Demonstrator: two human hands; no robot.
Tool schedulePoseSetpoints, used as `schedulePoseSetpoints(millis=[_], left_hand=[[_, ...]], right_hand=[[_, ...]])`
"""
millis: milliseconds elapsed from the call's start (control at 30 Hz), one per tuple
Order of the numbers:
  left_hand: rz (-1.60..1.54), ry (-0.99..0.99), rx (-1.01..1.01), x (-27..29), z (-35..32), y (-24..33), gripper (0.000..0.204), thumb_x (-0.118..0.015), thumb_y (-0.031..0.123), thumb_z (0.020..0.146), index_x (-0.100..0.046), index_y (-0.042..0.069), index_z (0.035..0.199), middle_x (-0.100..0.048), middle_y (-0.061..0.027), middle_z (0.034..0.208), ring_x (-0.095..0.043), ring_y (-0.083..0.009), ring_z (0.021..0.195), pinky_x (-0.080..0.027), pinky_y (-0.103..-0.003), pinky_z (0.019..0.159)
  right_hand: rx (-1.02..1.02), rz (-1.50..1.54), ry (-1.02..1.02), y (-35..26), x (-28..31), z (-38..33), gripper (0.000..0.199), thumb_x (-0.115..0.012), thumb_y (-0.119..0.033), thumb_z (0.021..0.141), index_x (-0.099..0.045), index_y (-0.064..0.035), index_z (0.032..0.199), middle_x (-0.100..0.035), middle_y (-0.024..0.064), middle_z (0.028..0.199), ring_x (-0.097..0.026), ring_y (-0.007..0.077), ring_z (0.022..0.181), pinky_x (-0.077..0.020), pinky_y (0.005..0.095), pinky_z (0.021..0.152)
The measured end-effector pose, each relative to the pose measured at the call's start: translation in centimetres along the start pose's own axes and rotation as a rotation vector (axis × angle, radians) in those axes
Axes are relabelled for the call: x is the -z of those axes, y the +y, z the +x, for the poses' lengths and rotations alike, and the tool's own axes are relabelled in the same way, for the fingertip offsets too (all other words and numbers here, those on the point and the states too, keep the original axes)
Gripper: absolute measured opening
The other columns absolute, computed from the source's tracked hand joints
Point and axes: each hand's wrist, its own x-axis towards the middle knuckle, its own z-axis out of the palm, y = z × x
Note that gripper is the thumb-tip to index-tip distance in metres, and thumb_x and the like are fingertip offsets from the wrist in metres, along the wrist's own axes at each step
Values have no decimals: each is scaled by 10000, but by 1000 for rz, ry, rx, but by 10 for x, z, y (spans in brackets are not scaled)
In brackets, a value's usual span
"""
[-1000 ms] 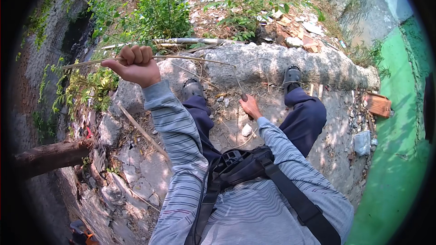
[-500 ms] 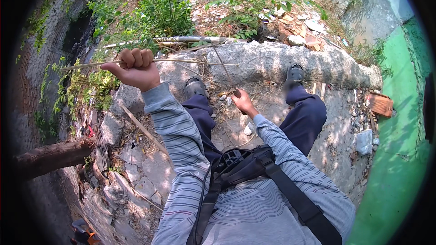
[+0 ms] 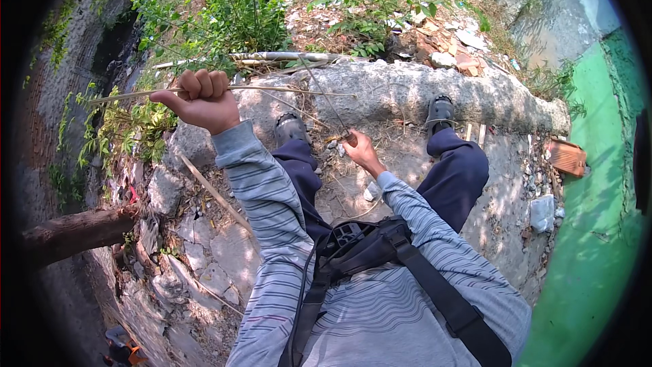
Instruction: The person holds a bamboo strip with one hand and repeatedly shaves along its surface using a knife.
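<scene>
My left hand [image 3: 201, 100] is clenched around a long dry stalk [image 3: 285, 88], held level at the far left, over the concrete kerb [image 3: 407, 92]. My right hand [image 3: 361, 151] pinches a thin side twig [image 3: 322, 98] near centre; that grip is tiny here, so probably closed. To do it well: keep the left fist fixed and pull the twig off close to the stalk. Count: one stalk, two sandals [image 3: 440, 110], one brick [image 3: 567, 157] on the right.
</scene>
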Motion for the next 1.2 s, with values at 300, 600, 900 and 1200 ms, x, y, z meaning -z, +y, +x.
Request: schedulePoseSetpoints(millis=[300, 600, 900, 1200], left_hand=[[-2, 41, -6, 1, -4, 4, 717, -347, 795, 946, -199, 178, 612, -118, 64, 531, -32, -81, 506, -43, -312, 472], [4, 42, -22, 2, 1, 2, 724, -344, 797, 947, -184, 178, 607, -110, 59, 537, -30, -88, 516, -46, -320, 480], [36, 65, -35, -5, 2, -1, 722, -339, 796, 951, -187, 180, 606, -113, 59, 535, -31, -89, 517, -38, -318, 482], [34, 5, -37, 2, -5, 12, 675, -373, 711, 997, -401, 114, 684, -341, 11, 592, -260, -117, 532, -231, -307, 516]], right_hand=[[-130, -147, 8, 20, 19, 1, 306, -679, -283, 857, -622, -5, 972, -679, 220, 909, -677, 362, 868, -512, 448, 790], [-11, 134, -64, 44, 4, 6, 237, -677, -242, 884, -582, -25, 882, -586, 48, 715, -529, 149, 644, -458, 356, 622], [-345, 31, -18, 92, 22, 10, 195, -663, -203, 899, -564, -36, 883, -539, 37, 582, -510, 164, 436, -422, 347, 430], [-366, 4, 2, 97, 21, 11, 351, -717, -350, 858, -654, -14, 939, -654, 90, 716, -636, 229, 649, -501, 402, 641]])
